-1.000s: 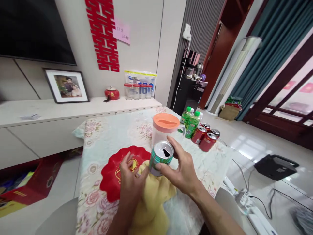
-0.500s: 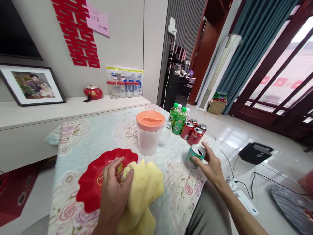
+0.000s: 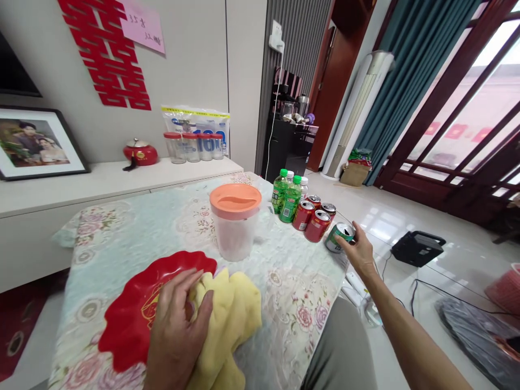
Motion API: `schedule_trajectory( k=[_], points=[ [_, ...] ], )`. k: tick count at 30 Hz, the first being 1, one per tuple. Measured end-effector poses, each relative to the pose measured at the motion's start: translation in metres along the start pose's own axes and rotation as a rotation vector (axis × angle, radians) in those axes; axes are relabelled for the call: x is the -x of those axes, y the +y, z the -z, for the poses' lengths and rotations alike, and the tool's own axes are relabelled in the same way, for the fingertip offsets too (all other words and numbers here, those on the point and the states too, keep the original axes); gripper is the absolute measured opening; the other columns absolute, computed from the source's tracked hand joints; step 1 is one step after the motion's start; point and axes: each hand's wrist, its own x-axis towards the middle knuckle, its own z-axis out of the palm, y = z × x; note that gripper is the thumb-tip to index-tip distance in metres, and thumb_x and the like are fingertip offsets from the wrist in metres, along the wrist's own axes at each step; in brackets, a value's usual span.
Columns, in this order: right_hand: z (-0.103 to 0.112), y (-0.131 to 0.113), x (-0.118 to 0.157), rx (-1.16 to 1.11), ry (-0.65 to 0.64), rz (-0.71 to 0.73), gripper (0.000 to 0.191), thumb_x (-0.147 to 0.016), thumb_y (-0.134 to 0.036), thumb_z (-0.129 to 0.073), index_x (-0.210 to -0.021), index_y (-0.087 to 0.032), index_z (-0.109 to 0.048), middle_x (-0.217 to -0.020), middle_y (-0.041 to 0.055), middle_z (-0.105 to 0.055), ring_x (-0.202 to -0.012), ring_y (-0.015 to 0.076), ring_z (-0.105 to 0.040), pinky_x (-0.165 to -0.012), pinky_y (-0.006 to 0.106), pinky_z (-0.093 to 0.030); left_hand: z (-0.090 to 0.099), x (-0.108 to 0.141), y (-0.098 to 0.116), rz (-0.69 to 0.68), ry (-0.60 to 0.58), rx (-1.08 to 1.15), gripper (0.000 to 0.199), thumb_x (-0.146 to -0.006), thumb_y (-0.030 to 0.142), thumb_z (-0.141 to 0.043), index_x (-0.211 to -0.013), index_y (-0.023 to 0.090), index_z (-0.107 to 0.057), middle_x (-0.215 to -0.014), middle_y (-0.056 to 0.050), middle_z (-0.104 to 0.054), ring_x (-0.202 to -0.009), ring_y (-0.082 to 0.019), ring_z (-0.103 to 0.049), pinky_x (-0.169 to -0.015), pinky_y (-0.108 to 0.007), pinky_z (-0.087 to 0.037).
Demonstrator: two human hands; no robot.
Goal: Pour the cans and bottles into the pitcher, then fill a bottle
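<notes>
My right hand (image 3: 359, 249) grips a green drink can (image 3: 335, 238) between thumb and fingers at the table's right edge. The opened can leans slightly, close to a group of red drink cans (image 3: 317, 226). My left hand (image 3: 179, 314) is curled round a bunched yellow cloth (image 3: 227, 309), thumb on the near side. Part of the cloth is hidden behind that hand. Under and beside my left fingers lies a red scalloped plate (image 3: 122, 314) with a gold pattern. A clear plastic pitcher (image 3: 234, 238) with an orange lid stands upright beyond the cloth.
Green bottles (image 3: 289, 203) and white-capped bottles stand behind the red cans. A floral tablecloth (image 3: 170, 216) covers the table. Red-lidded jars (image 3: 190, 147), a red pot (image 3: 140, 154) and a framed photo (image 3: 36, 143) are on the cabinet. A power strip (image 3: 355, 287) lies on the floor.
My right hand has carried the green can away from me and rightward, next to the red cans. My left hand stays on the yellow cloth. The view has shifted slightly right.
</notes>
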Motion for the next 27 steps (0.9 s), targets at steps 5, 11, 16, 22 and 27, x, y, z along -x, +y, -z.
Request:
schedule_trajectory(
  k=[5,11,16,22,27],
  points=[
    [-0.01,0.009,-0.015,-0.009,-0.038,0.013,0.115,-0.063,-0.078,-0.073,-0.152,-0.009,-0.051,-0.139,0.0204,-0.062,-0.109,0.0342,-0.066,-0.097,0.049,-0.054,-0.001,0.001,-0.004,-0.11,-0.013,-0.056,0.03,-0.101,0.039,-0.052,-0.119,0.018,-0.064,-0.121,-0.01,-0.066,-0.111,-0.026,-0.064,-0.086,-0.036,-0.054],
    [-0.014,0.02,-0.016,-0.045,-0.087,0.013,0.112,-0.064,-0.075,-0.074,-0.153,-0.011,-0.051,-0.149,0.0194,-0.056,-0.124,0.0368,-0.061,-0.105,0.05,-0.052,-0.001,0.001,-0.005,-0.206,-0.03,-0.068,0.026,-0.102,0.033,-0.052,-0.12,0.017,-0.063,-0.119,-0.01,-0.065,-0.11,-0.025,-0.064,-0.099,-0.038,-0.049],
    [-0.015,0.023,-0.014,-0.103,-0.112,0.002,0.111,-0.066,-0.071,-0.076,-0.154,-0.01,-0.049,-0.152,0.0196,-0.053,-0.133,0.0374,-0.055,-0.114,0.052,-0.045,0.001,0.002,-0.001,-0.269,-0.044,-0.098,0.027,-0.103,0.037,-0.052,-0.119,0.018,-0.061,-0.117,-0.01,-0.066,-0.109,-0.027,-0.064,-0.099,-0.041,-0.047],
    [-0.015,0.023,-0.003,-0.212,-0.132,-0.039,0.123,-0.064,-0.066,-0.083,-0.163,-0.011,-0.035,-0.149,0.0194,-0.055,-0.128,0.0339,-0.06,-0.109,0.047,-0.052,-0.006,0.01,0.004,-0.315,-0.047,-0.186,0.033,-0.103,0.044,-0.049,-0.119,0.018,-0.059,-0.12,-0.013,-0.066,-0.108,-0.032,-0.063,-0.094,-0.048,-0.047],
    [-0.004,0.03,0.018,-0.251,-0.001,-0.124,0.115,-0.069,-0.065,-0.077,-0.161,-0.01,-0.035,-0.137,0.0218,-0.063,-0.116,0.0321,-0.067,-0.098,0.049,-0.058,-0.013,0.016,0.007,-0.356,-0.062,-0.223,0.027,-0.101,0.031,-0.048,-0.123,0.018,-0.058,-0.122,-0.014,-0.065,-0.11,-0.034,-0.061,-0.091,-0.049,-0.048]
  ],
)
